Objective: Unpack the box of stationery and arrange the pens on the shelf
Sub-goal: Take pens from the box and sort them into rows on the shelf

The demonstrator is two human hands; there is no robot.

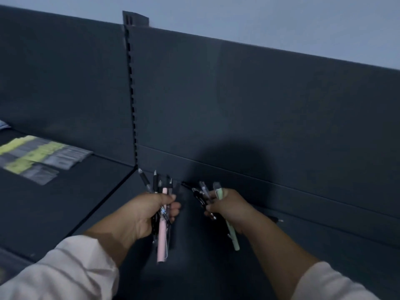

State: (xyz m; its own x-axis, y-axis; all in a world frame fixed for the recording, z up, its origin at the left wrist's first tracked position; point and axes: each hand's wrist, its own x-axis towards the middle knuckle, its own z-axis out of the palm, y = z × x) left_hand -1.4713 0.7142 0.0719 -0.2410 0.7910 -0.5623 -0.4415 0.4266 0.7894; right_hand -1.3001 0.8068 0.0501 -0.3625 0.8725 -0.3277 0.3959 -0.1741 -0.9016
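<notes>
While the left hand point(142, 215) grips a pink-pen bundle point(162, 234) and the right hand point(229, 207) a green-pen bundle point(232, 234), fingers curled, the shelf point(303, 245) stretches rightward.

Two bunches of pens are held above the dark shelf point(303, 245), both just right of its slotted upright point(132, 105). The bunch nearer the upright point(155, 187), gripped in the left hand point(142, 215), stands almost upright with tips up: several black-gripped pens and a pale pink pen point(162, 241) that hangs below the fist. The farther bunch point(202, 193), in the right hand point(229, 208), mixes dark and clear pens with a pale green pen point(232, 234). Farther right again, a lone dark pen point(275, 219) lies flat on the shelf.
</notes>
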